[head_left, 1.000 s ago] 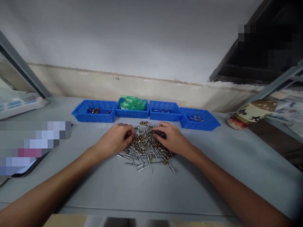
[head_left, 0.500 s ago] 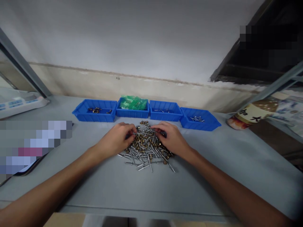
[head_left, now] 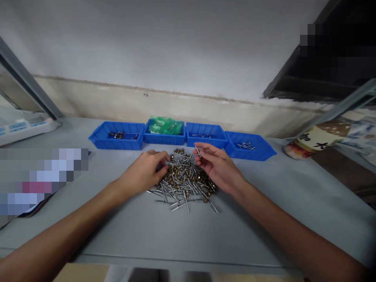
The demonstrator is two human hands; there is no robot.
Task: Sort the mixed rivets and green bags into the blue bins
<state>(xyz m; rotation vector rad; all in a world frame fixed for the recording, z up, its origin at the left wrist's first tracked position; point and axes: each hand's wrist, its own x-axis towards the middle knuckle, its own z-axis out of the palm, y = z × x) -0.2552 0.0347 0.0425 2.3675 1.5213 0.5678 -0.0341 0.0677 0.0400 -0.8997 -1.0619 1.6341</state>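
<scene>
A heap of silver rivets (head_left: pixel 188 188) mixed with brass-coloured fittings (head_left: pixel 176 172) lies on the grey table in front of me. My right hand (head_left: pixel 216 162), above the heap's right side, pinches one silver rivet (head_left: pixel 197 149) between thumb and fingers, its thin end pointing up and left. At the heap's left edge rests my left hand (head_left: pixel 149 168), with curled fingers. A small gap shows between its thumb and forefinger, and I see nothing held there.
Behind the heap stand four-sided blue bins: one with brass pieces (head_left: pixel 116 143), one with a green bag (head_left: pixel 166 126), and two with silver pins (head_left: pixel 249 155). A power strip (head_left: pixel 29 129) and a blurred-out device (head_left: pixel 38 184) lie left, a labelled jar (head_left: pixel 314 139) right.
My right hand has lifted off the heap with a silver rivet and turned so its fingers show. My left hand has stayed almost still at the heap's left edge.
</scene>
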